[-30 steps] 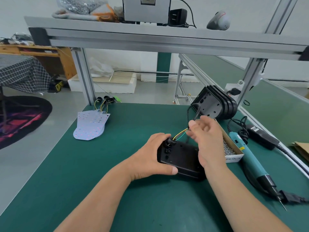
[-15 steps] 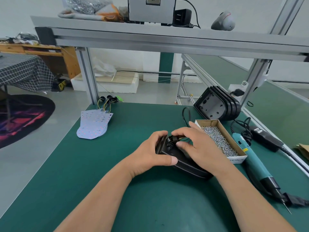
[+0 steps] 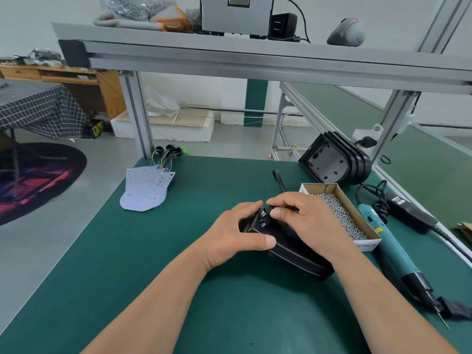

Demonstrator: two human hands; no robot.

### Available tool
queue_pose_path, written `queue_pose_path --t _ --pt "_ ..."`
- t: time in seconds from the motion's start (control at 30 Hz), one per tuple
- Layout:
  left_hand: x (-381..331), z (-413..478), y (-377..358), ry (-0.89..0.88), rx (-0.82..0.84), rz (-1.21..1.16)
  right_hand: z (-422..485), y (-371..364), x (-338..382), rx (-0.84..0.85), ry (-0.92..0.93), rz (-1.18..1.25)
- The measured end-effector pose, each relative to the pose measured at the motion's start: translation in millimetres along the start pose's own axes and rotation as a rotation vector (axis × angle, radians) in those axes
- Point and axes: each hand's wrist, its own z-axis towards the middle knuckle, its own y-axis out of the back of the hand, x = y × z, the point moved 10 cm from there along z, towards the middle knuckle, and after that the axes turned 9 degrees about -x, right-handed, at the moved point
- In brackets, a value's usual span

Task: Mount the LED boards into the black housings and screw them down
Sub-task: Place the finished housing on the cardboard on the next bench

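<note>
Tilted black housing [image 3: 296, 254] mid-surface, left hand [image 3: 229, 237] fingers curled round its left end, right hand [image 3: 315, 222] fingers pinching the far-end fitting [image 3: 264, 217]; a slip could trap wiring or tip the screw box [image 3: 367, 246] just right.

My right hand [image 3: 309, 221] covers most of the black housing [image 3: 301, 256], top hidden; screwdriver [image 3: 390, 249] cord apparently runs off right edge.
</note>
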Motion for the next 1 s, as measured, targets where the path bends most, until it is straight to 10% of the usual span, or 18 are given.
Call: queue_pose_path --t 1.0 --pt "8 3 0 0.022 -0.029 -0.138 3 -10 -9 0.048 -0.027 0.082"
